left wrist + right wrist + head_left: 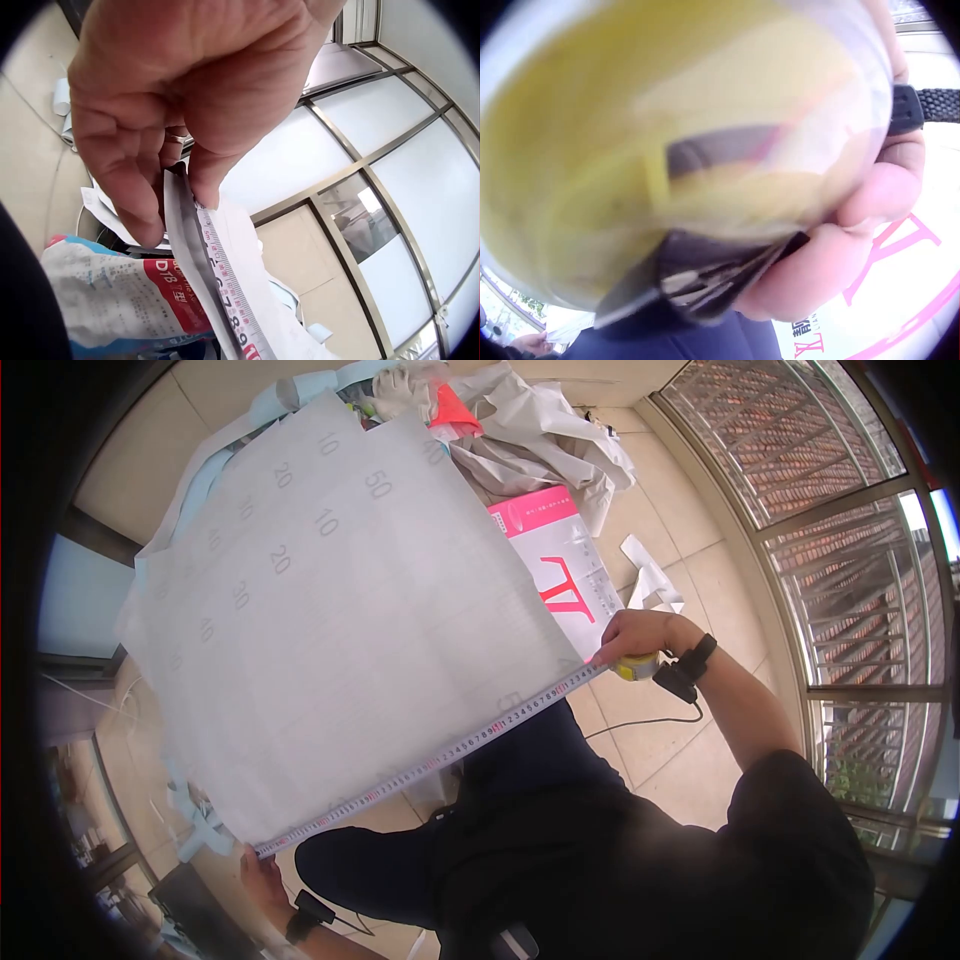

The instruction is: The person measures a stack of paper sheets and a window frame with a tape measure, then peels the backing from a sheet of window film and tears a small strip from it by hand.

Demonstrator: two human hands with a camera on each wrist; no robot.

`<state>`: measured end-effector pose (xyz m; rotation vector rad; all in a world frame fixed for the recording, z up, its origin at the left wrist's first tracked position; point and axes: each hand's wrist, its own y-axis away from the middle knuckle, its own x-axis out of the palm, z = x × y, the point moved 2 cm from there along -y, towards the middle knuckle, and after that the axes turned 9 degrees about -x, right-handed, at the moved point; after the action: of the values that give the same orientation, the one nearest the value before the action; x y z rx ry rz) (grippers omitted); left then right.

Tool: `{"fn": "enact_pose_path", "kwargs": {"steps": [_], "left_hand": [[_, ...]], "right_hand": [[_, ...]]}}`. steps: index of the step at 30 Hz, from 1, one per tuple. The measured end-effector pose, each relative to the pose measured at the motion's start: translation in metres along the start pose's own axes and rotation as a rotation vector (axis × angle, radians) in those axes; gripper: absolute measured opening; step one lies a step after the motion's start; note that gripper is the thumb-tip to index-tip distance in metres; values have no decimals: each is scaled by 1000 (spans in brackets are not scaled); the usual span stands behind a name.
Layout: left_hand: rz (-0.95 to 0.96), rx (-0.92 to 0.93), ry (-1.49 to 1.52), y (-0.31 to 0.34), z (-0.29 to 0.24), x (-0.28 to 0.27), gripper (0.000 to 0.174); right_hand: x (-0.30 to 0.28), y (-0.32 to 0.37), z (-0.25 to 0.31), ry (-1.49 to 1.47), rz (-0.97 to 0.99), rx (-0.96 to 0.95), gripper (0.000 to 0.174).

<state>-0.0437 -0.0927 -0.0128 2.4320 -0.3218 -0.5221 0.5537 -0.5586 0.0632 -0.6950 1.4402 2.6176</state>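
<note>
A large whitish sheet (330, 660) printed with faint grey numbers spreads in front of me. Along its near edge runs the pulled-out blade (432, 764) of a tape measure. At the near left corner my left hand (262, 884) pinches the blade's end against the sheet's edge between thumb and fingers, seen close in the left wrist view. My right hand (640, 632) grips the yellow, clear-cased tape measure (634, 668) at the sheet's right corner. That case fills most of the right wrist view, blurred, with fingers (814, 270) curled around its side.
A white and pink box (570, 575) lies beyond the sheet's right edge, near crumpled pale material (535, 435). A printed bag (127, 296) sits below the left hand. Barred windows (860, 560) line the right side. A thin cable (640, 722) trails from the right wrist.
</note>
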Motion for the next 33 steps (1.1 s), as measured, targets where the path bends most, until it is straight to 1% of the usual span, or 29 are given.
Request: {"fn": "enact_pose_path", "kwargs": {"steps": [2, 6, 8, 12, 14, 15, 16, 17, 18, 19, 20, 21, 22, 24, 26, 27, 28, 30, 31, 32, 33], "left_hand": [[-11, 63, 24, 1, 4, 2, 39], [-54, 70, -42, 4, 5, -3, 36], [-27, 15, 153, 3, 5, -6, 35], [-21, -17, 158, 2, 6, -8, 34], [2, -13, 171, 2, 5, -7, 35], [-3, -8, 177, 4, 2, -9, 35], [-14, -17, 186, 7, -3, -12, 39], [-40, -16, 202, 12, -7, -18, 44], [-85, 15, 227, 12, -5, -24, 44], [-145, 75, 229, 7, 1, -31, 39], [-217, 133, 226, 8, 3, -44, 34], [-232, 187, 296, 25, -9, -40, 31], [-244, 246, 364, 40, -25, -25, 28], [-60, 379, 593, 57, -36, -9, 24], [-113, 400, 643, 66, -41, 4, 22], [-119, 392, 683, 65, -43, 12, 20], [-143, 407, 697, 72, -47, 7, 20], [-131, 441, 617, 69, -45, 11, 15], [-137, 417, 700, 72, -52, 15, 11], [-171, 426, 709, 71, -58, 16, 11], [-163, 428, 696, 73, -64, 15, 10]], "right_hand": [[-1, -1, -2, 2, 12, 38, 56], [-1, -1, -1, 25, 5, 4, 61], [0, -2, 0, 4, 10, 28, 60], [-2, 0, 5, 13, 2, 3, 60], [-1, 0, 6, 45, 3, -8, 57], [-3, 3, 13, 33, 12, -38, 54], [-7, 9, 23, 24, 22, -78, 52], [-10, 15, 33, 68, 11, -159, 48], [-13, 20, 40, 85, -18, -192, 46], [-16, 25, 48, 86, -28, -233, 43], [-20, 30, 63, 96, -8, -167, 40], [-22, 31, 72, 81, 34, -141, 35], [-26, 33, 95, 30, 73, -41, 30], [-20, 24, 103, 8, 52, -187, 27], [-16, 10, 111, -66, 51, -145, 27], [-15, 0, 115, -35, 68, -166, 26], [-12, 8, 133, -24, 101, -146, 25], [-4, -5, 132, 22, 132, -163, 25], [-3, -8, 138, 25, 154, -170, 25], [-2, -9, 143, 27, 179, -176, 25], [-1, -10, 147, -32, 225, -133, 25]]}}
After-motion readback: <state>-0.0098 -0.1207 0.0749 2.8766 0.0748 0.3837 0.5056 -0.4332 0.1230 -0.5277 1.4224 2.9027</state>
